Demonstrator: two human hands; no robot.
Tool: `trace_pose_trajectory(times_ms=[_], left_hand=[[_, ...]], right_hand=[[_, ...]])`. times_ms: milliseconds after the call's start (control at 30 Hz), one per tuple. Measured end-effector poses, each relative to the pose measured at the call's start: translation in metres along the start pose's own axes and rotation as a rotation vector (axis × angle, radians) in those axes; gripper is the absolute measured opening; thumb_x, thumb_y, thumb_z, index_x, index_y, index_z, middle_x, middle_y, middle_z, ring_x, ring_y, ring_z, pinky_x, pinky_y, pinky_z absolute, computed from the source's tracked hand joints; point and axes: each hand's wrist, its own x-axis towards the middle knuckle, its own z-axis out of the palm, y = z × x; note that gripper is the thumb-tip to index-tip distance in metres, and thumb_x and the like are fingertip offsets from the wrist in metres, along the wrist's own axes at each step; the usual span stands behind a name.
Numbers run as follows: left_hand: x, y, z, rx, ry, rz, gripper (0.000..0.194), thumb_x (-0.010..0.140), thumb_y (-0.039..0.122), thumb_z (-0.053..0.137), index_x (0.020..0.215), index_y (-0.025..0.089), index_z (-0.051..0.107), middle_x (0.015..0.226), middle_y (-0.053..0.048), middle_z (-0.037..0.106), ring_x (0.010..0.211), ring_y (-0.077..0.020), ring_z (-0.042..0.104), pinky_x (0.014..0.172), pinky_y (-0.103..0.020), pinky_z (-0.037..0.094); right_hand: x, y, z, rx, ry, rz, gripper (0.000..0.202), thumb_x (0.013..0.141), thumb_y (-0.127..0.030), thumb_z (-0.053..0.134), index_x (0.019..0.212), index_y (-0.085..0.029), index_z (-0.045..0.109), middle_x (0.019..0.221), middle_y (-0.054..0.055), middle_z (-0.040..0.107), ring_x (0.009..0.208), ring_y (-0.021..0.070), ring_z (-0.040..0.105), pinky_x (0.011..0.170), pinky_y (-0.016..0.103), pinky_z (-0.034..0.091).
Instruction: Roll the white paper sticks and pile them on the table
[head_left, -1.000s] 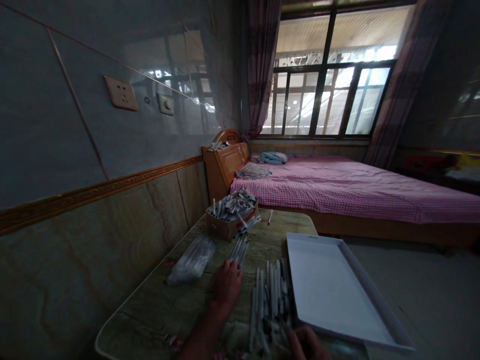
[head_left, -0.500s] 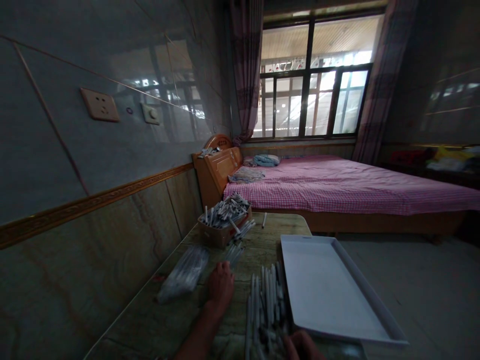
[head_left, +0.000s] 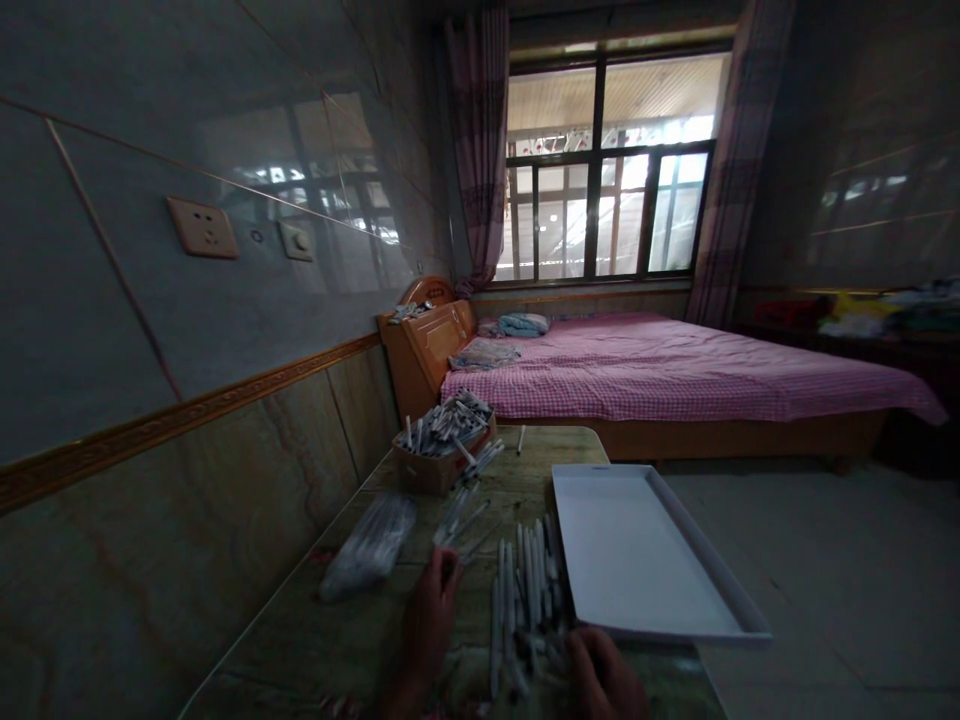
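Note:
My left hand (head_left: 439, 590) is over the table with its fingers pinched together, beside a few loose thin translucent sticks (head_left: 457, 515). It appears to have the near end of one, though the dim light blurs this. At the lower right, my right hand (head_left: 604, 672) is curled, thumb and forefinger together, against the near end of a row of pale pen-like sticks (head_left: 529, 585). What its fingertips grip is too dark to make out. A cardboard box (head_left: 427, 472) heaped with similar pen-like sticks (head_left: 454, 420) stands beyond my left hand.
A shallow white tray (head_left: 637, 550) lies right of the row, partly past the table edge. On the left of the table (head_left: 292, 640) is a clear plastic bag (head_left: 371, 545). One stick (head_left: 521, 440) lies apart near the far edge. Beyond is a bed (head_left: 675, 380); a tiled wall runs left.
My left hand has turned and drawn its fingers into a pinch at the loose sticks, which are now more spread out. My right hand stays at the row's near end. The view has shifted slightly.

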Motion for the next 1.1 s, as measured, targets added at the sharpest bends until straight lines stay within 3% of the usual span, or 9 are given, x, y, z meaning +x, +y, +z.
trace_pose_trajectory(times_ms=[100, 167, 233, 367, 500, 600, 700, 867, 1100], left_hand=[[-0.034, -0.004, 0.004, -0.419, -0.002, 0.024, 0.038, 0.08, 0.062, 0.055, 0.083, 0.025, 0.062, 0.081, -0.004, 0.074, 0.081, -0.0234, 0.072, 0.076, -0.031, 0.056], [-0.05, -0.002, 0.006, -0.488, -0.046, 0.023, 0.043, 0.075, 0.067, 0.059, 0.078, 0.025, 0.064, 0.077, -0.003, 0.073, 0.076, -0.0235, 0.07, 0.074, -0.032, 0.056], [-0.058, 0.002, 0.006, -0.496, -0.098, 0.035, 0.041, 0.074, 0.065, 0.061, 0.075, 0.024, 0.065, 0.074, -0.003, 0.072, 0.075, -0.0225, 0.069, 0.073, -0.031, 0.055], [-0.058, 0.009, 0.002, -0.52, -0.179, 0.068, 0.036, 0.073, 0.059, 0.066, 0.074, 0.023, 0.068, 0.075, -0.003, 0.073, 0.077, -0.0231, 0.068, 0.075, -0.032, 0.055], [-0.053, 0.007, 0.001, -0.617, -0.159, 0.051, 0.032, 0.069, 0.054, 0.071, 0.07, 0.022, 0.07, 0.071, -0.002, 0.071, 0.074, -0.0223, 0.066, 0.072, -0.032, 0.054], [-0.047, 0.006, 0.004, -0.825, -0.063, -0.105, 0.04, 0.057, 0.056, 0.08, 0.07, 0.021, 0.068, 0.059, 0.002, 0.064, 0.06, -0.0175, 0.061, 0.061, -0.029, 0.052], [-0.042, 0.014, 0.01, -1.111, 0.016, -0.314, 0.052, 0.05, 0.059, 0.084, 0.08, 0.019, 0.07, 0.064, 0.002, 0.066, 0.059, -0.0147, 0.062, 0.057, -0.026, 0.052], [-0.044, 0.033, 0.023, -1.38, -0.116, -0.387, 0.053, 0.049, 0.056, 0.089, 0.08, 0.017, 0.07, 0.073, -0.003, 0.072, 0.07, -0.0179, 0.069, 0.06, -0.026, 0.055], [-0.051, 0.038, 0.023, -1.392, -0.2, -0.432, 0.052, 0.052, 0.053, 0.09, 0.082, 0.016, 0.07, 0.08, -0.005, 0.077, 0.072, -0.0198, 0.072, 0.064, -0.029, 0.058]], right_hand=[[0.0, -0.007, -0.006, 0.1, 0.004, 0.007, 0.059, 0.084, -0.075, 0.043, 0.088, -0.022, 0.068, 0.072, 0.001, 0.068, 0.073, 0.0201, 0.063, 0.066, 0.025, 0.047], [0.0, -0.011, -0.01, 0.135, -0.022, 0.015, 0.057, 0.085, -0.072, 0.044, 0.095, -0.021, 0.068, 0.075, 0.001, 0.069, 0.072, 0.0196, 0.063, 0.066, 0.025, 0.048], [0.0, -0.013, -0.013, 0.144, -0.072, -0.004, 0.054, 0.085, -0.071, 0.047, 0.088, -0.02, 0.067, 0.071, 0.0, 0.066, 0.068, 0.0186, 0.061, 0.063, 0.025, 0.048], [-0.001, -0.018, -0.017, 0.145, -0.089, -0.03, 0.049, 0.086, -0.067, 0.048, 0.074, -0.021, 0.062, 0.067, -0.001, 0.061, 0.066, 0.0175, 0.057, 0.062, 0.024, 0.046], [0.005, -0.023, -0.018, 0.124, -0.119, -0.011, 0.045, 0.084, -0.064, 0.049, 0.068, -0.022, 0.056, 0.063, -0.003, 0.055, 0.063, 0.0162, 0.051, 0.06, 0.024, 0.043], [0.009, -0.025, -0.012, 0.115, -0.188, -0.012, 0.04, 0.082, -0.058, 0.051, 0.063, -0.022, 0.051, 0.06, -0.005, 0.047, 0.061, 0.0146, 0.046, 0.056, 0.023, 0.038], [0.008, -0.025, 0.0, 0.11, -0.272, -0.022, 0.038, 0.083, -0.054, 0.051, 0.06, -0.023, 0.046, 0.058, -0.006, 0.043, 0.058, 0.013, 0.042, 0.053, 0.023, 0.035], [0.002, -0.021, 0.009, 0.006, -0.277, -0.071, 0.043, 0.088, -0.059, 0.044, 0.063, -0.024, 0.046, 0.061, -0.004, 0.048, 0.06, 0.0141, 0.048, 0.057, 0.023, 0.039], [0.003, -0.02, 0.001, -0.085, -0.205, -0.11, 0.053, 0.091, -0.067, 0.033, 0.065, -0.024, 0.051, 0.061, -0.002, 0.053, 0.058, 0.015, 0.049, 0.057, 0.024, 0.041]])
